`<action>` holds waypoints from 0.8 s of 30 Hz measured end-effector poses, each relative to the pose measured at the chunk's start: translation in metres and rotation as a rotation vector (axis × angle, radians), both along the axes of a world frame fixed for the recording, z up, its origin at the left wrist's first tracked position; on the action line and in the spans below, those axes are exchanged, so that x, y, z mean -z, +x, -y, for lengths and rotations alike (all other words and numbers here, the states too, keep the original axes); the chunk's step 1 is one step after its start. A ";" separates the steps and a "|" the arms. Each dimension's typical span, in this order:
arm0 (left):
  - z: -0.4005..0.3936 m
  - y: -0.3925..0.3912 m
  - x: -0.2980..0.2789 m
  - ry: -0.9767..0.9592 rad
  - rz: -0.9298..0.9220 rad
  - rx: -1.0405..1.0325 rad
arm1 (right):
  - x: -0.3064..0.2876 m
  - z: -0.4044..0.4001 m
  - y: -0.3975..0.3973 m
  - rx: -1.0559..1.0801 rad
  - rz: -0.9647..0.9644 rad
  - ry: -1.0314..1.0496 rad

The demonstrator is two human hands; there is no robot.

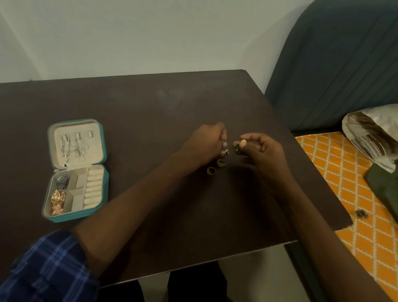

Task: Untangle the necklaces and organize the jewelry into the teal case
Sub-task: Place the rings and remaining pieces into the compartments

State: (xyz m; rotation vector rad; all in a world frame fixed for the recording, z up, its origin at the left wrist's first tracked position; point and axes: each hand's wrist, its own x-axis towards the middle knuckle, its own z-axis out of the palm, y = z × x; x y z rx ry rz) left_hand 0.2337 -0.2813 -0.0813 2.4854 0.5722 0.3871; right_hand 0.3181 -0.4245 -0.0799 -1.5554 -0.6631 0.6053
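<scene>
**Rings at mid-desk, case open to my left**

My left hand [205, 144] is pinched on a small silvery piece [224, 152] that dangles from its fingers; too blurred to identify. My right hand [262, 153] pinches a small gold piece [242, 143] between thumb and forefinger; its shape is mostly hidden. Two dark gold rings [216, 167] lie on the desk [136, 112] just below my hands. The teal case [77, 171] sits open, well apart to the left: silver necklaces [73, 148] hang in the lid, gold and dark pieces fill the left compartments. Plaid sleeve [48, 272] cut off by the frame edge.
</scene>
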 end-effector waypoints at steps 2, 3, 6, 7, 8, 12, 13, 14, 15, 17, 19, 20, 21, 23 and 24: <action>0.001 -0.008 -0.007 -0.099 0.073 -0.011 | -0.005 -0.002 -0.003 0.008 0.042 0.007; 0.001 -0.013 -0.011 -0.149 0.093 -0.011 | -0.008 -0.003 -0.005 0.009 0.063 0.008; -0.001 -0.030 -0.021 -0.394 0.150 0.005 | -0.014 -0.006 -0.011 -0.005 0.120 0.028; -0.002 -0.036 -0.024 -0.492 0.177 0.005 | -0.017 -0.007 -0.013 -0.012 0.153 0.030; -0.002 -0.042 -0.026 -0.572 0.203 -0.002 | -0.019 -0.008 -0.016 -0.015 0.186 0.030; -0.003 -0.071 -0.039 -0.826 0.272 -0.025 | -0.030 -0.015 -0.035 -0.029 0.253 0.055; -0.003 -0.077 -0.043 -0.895 0.288 -0.022 | -0.032 -0.016 -0.039 -0.030 0.266 0.052; -0.002 -0.084 -0.047 -0.969 0.311 -0.026 | -0.035 -0.019 -0.044 -0.036 0.278 0.051; -0.002 -0.090 -0.050 -1.045 0.338 -0.033 | -0.038 -0.020 -0.049 -0.050 0.282 0.057; -0.002 -0.103 -0.057 -1.157 0.400 -0.050 | -0.044 -0.024 -0.062 -0.092 0.275 0.076; -0.002 -0.114 -0.061 -1.191 0.434 -0.079 | -0.050 -0.027 -0.075 -0.148 0.263 0.083; -0.002 -0.120 -0.062 -1.182 0.444 -0.092 | -0.053 -0.029 -0.082 -0.176 0.271 0.080; -0.002 -0.126 -0.064 -1.162 0.455 -0.104 | -0.056 -0.031 -0.089 -0.202 0.290 0.075; -0.001 -0.135 -0.064 -1.114 0.482 -0.123 | -0.061 -0.036 -0.099 -0.234 0.309 0.070; -0.001 -0.142 -0.064 -1.094 0.500 -0.137 | -0.064 -0.038 -0.105 -0.248 0.304 0.072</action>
